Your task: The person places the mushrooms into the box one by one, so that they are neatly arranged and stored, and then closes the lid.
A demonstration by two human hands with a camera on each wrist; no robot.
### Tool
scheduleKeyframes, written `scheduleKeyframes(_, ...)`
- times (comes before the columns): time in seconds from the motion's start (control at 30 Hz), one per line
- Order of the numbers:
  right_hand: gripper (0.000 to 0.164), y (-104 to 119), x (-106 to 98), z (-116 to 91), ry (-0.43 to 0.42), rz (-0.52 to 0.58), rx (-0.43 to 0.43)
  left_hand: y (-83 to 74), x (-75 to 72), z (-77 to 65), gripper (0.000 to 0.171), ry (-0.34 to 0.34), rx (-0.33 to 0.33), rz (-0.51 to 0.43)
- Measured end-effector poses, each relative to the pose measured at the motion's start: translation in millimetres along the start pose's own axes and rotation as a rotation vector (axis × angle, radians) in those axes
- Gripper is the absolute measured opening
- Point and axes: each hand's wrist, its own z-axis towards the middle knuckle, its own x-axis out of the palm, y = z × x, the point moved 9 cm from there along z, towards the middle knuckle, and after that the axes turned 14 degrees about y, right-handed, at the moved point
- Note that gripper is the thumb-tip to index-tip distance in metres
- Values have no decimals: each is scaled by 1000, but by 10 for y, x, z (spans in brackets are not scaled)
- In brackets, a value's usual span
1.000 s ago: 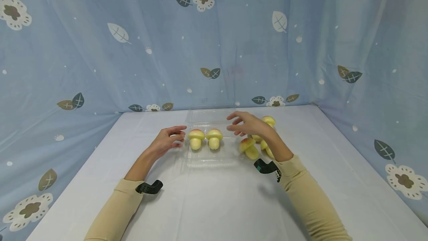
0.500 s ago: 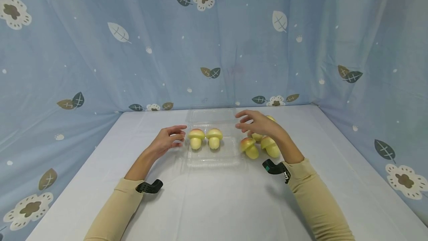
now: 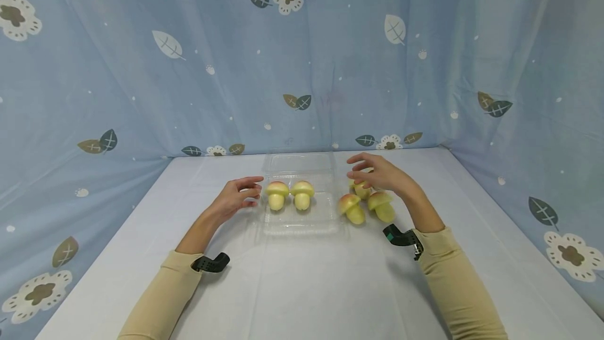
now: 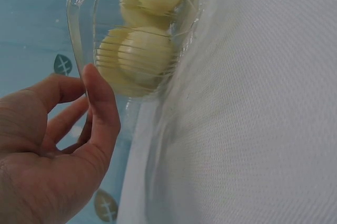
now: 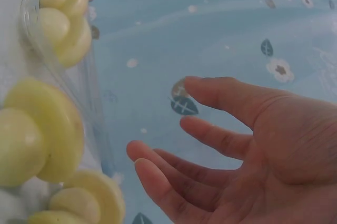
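In the head view a clear plastic box [image 3: 325,211] lies on the table with its lid [image 3: 302,162] folded back. Two yellow-green, mushroom-shaped pieces [image 3: 302,195] with reddish cap tops sit side by side inside it, toward the left. At the box's left side is my left hand [image 3: 236,197]; the left wrist view shows thumb and forefinger pinching its rim [image 4: 78,34]. My right hand [image 3: 381,173] hovers with spread fingers and holds nothing. Below it, several similar mushroom-shaped pieces [image 3: 381,206] lie right of the box, partly hidden by the hand.
A white cloth covers the table [image 3: 302,282]. Behind it hangs a blue curtain [image 3: 212,98] printed with leaves and flowers. Black wrist cameras [image 3: 211,263] are strapped to both forearms.
My right hand has moved to the right, away from above the box and over the loose mushroom-shaped pieces. The left hand and the box have stayed put.
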Motion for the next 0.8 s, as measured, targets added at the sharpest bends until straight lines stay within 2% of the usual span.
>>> scheduleKeyframes(0.23, 56, -82, -116, -44, -21, 6, -8, -7, -6, 12, 51, -1, 0, -6)
scheduleKeyframes(0.8, 58, -376, -374, -46, -72, 40, 47, -19, -11, 45, 54, -6, -12, -2)
